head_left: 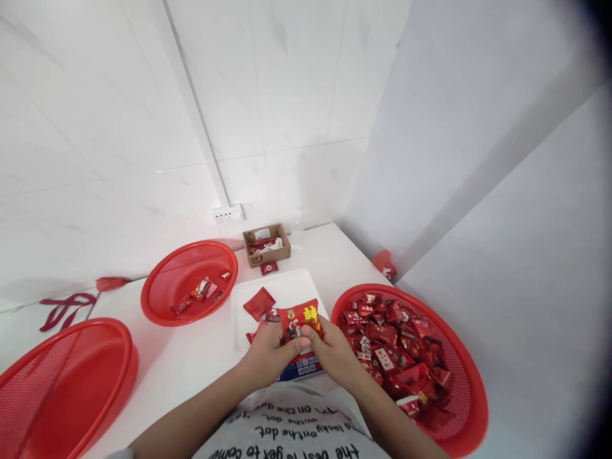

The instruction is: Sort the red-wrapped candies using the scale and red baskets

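Observation:
Both hands grip a red packet (297, 317) printed with a yellow Chinese character and small figures. My left hand (264, 352) is closed on its left side, my right hand (336, 352) on its right side, with the thumbs meeting in front. They hold it over the white tray of a weighing scale (292, 285), whose blue key panel (308, 366) shows partly below my hands. On the tray, left of the held packet, lies a flat red packet (259, 303). More red wrapping beside my left fingers is partly hidden.
To the right, a red mesh basket (471, 408) is full of red-wrapped sweets. Another basket (149, 299) at the back left holds a few pieces. A third basket (125, 357) stands nearer left. A cardboard box (272, 257) with red pieces sits by the wall, below a socket (228, 214).

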The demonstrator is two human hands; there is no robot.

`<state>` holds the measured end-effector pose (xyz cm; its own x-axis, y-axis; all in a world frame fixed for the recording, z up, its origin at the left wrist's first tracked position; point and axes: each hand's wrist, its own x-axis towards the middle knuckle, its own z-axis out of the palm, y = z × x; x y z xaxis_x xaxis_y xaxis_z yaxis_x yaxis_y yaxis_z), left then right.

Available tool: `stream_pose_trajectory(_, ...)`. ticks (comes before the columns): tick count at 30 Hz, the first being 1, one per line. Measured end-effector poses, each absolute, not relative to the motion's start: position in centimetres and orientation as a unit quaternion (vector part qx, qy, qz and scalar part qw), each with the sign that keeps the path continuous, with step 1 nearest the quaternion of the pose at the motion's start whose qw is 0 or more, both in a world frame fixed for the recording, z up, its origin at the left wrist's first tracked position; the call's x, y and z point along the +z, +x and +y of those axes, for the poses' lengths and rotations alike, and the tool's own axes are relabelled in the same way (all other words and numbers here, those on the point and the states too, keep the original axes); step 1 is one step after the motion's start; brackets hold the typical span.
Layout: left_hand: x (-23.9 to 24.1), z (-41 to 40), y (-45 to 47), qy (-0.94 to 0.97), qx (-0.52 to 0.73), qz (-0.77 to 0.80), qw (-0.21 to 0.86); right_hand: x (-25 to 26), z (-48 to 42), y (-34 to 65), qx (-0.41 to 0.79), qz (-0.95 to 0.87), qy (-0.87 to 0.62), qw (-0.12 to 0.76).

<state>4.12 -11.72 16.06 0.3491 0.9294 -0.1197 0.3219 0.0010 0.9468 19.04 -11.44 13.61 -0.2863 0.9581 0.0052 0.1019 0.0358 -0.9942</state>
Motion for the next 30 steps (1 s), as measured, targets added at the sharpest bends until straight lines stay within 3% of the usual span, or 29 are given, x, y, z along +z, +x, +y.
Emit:
stream_pose_trajectory(17, 8.9, -12.6, 3.6, 0.591, 0.227, 0.475, 0.612, 6.1, -14.2, 19.0, 0.593, -0.518, -0.531, 0.313)
stream_pose_trajectory(24, 7.5, -12.5, 3.1, 0.589, 0.165, 0.487, 0.623, 5.5, -13.7, 18.6, 0.558, -0.528, -0.542, 0.341)
stream_pose_trajectory(30, 8.9, -12.6, 3.2, 0.573, 0.267, 0.439, 0.638, 5.6, -13.7, 18.6, 0.609, -0.518, -0.505, 0.327)
